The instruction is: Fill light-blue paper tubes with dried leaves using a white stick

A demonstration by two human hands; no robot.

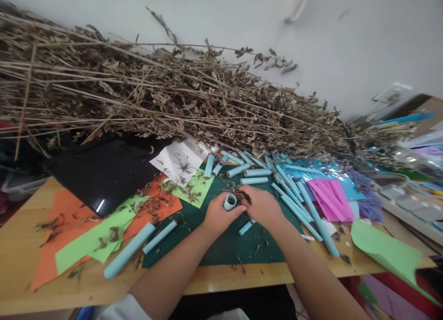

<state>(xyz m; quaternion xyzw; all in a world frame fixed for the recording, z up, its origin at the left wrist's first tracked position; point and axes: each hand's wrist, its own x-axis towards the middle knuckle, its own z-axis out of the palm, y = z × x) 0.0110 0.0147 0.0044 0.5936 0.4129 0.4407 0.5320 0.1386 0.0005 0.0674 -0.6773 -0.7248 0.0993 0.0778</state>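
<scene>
Upright in my left hand [219,214] is a short light-blue paper tube [230,201], its open end facing up with brown bits inside. My right hand [261,205] is closed beside the tube, its fingers pinching some dried leaves [244,196]. Both hands are over a dark green mat [214,248] scattered with leaf crumbs. Another short blue tube [246,227] lies on the mat by my right wrist. Several short blue tubes [256,172] lie behind my hands, and longer ones [316,216] rest to the right.
A large heap of dried stalks [194,94] spans the back. Orange paper [65,214], green paper [93,244] and a black sheet [117,168] lie left on the wooden table [20,283]. Pink paper [330,200] and a curled green sheet [384,251] are right.
</scene>
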